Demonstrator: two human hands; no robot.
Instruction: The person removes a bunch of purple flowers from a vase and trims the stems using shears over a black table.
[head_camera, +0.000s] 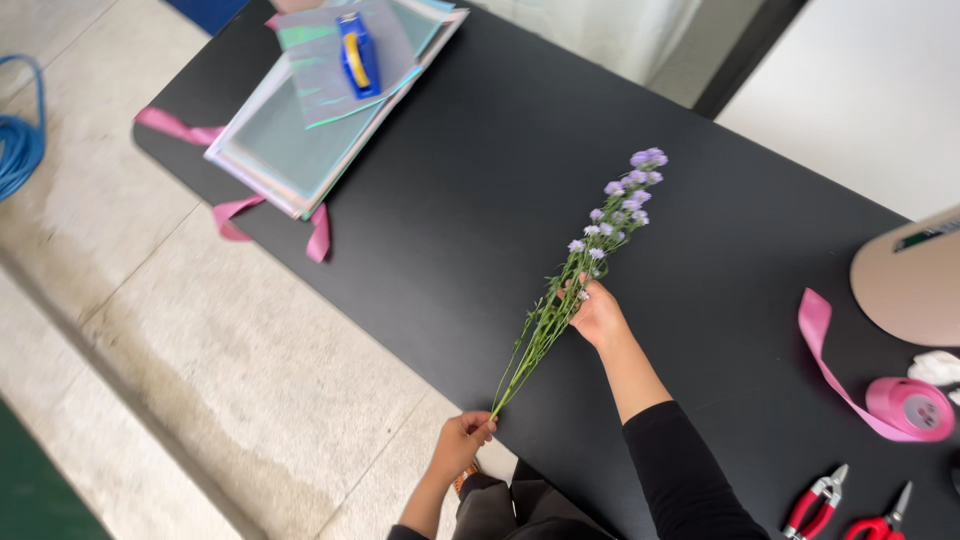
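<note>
Worktop (480, 180), black and long, runs from the far left to the near right and carries everything, with pale floor tiles (200, 340) showing along its left edge. On its far left end sits a stack of wrapping sheets (300, 130) in pale green and grey, a blue tool (358, 55) lying on top as if to weigh them down, and pink ribbon (232, 215) trailing out from under the stack. At the right edge a pink ribbon roll (915, 408) lies with 1 loose tail curling away, and 2 red-handled cutters (850, 505) rest at the near right, within easy reach. The flower stem (565, 290) lies slantwise over the worktop's near-left edge, held at 2 points so that it stays straight and level. The left hand (462, 442) is closed in a pinch round the cut end, just off the worktop's edge. The right hand (598, 315) is loosely curled about the middle, among the leaves. The stem is thin, green and branching, with fine foliage and small lilac blooms clustered toward its far tip.
</note>
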